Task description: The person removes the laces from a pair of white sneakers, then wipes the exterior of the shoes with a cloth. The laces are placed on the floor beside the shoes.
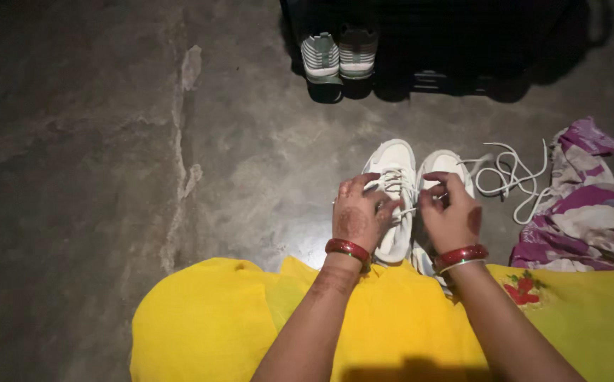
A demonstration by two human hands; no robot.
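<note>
Yellow cloth (208, 332); left hand (358, 212), right hand (452, 216) pinch laces on white sneakers (396, 170)

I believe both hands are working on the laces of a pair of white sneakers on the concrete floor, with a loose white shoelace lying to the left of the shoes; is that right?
Not quite: the head view shows the loose white shoelace lying to the right of the white sneakers, beside the purple and white patterned cloth. The left hand and right hand are indeed at the laces, on the grey concrete floor.

Looks like a home: bare, cracked concrete floor (109, 141), shoes on a dark rack (462, 64) far, crumpled purple-white cloth (590, 212) right.
</note>
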